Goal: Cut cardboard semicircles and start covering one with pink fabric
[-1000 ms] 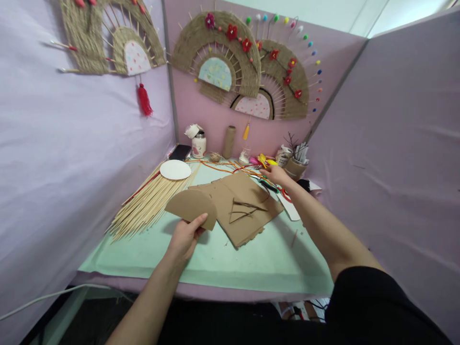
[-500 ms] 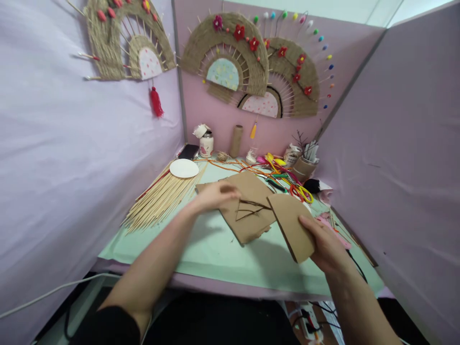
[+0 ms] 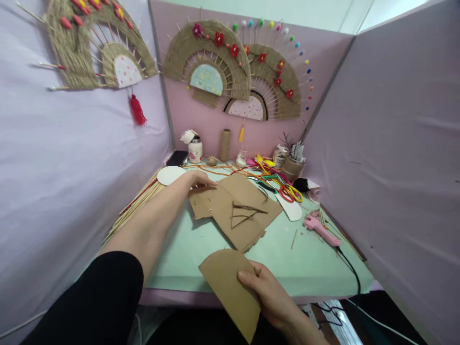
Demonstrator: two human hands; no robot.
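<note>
My right hand point(image 3: 268, 292) grips a half-round piece of cardboard point(image 3: 230, 287) by its right side, thumb on top, low over the table's front edge. At the far left corner of a brown cardboard sheet point(image 3: 247, 191), my left hand point(image 3: 201, 179) has its fingers closed on the edge; the thumb is mostly hidden. Several thin dark twigs point(image 3: 247, 208) lie on that sheet. A smaller cardboard part point(image 3: 201, 203) with a torn edge shows at its left. Beyond my left forearm, a white oval disc point(image 3: 170, 175) rests on a bundle of thin sticks point(image 3: 138, 199).
A pink glue gun point(image 3: 321, 230) with a black cord lies at right. Behind the sheet are yellow-handled scissors point(image 3: 295, 192), a white rounded piece point(image 3: 290, 209) and coloured cords. A jar point(image 3: 195, 149), a brown roll point(image 3: 224, 145) and a phone point(image 3: 177, 158) stand or lie at the back.
My right hand has brought the half-round cardboard down and left, towards me. My left hand has gone from above the sheet to its far left corner. The sheet has shifted slightly right.
</note>
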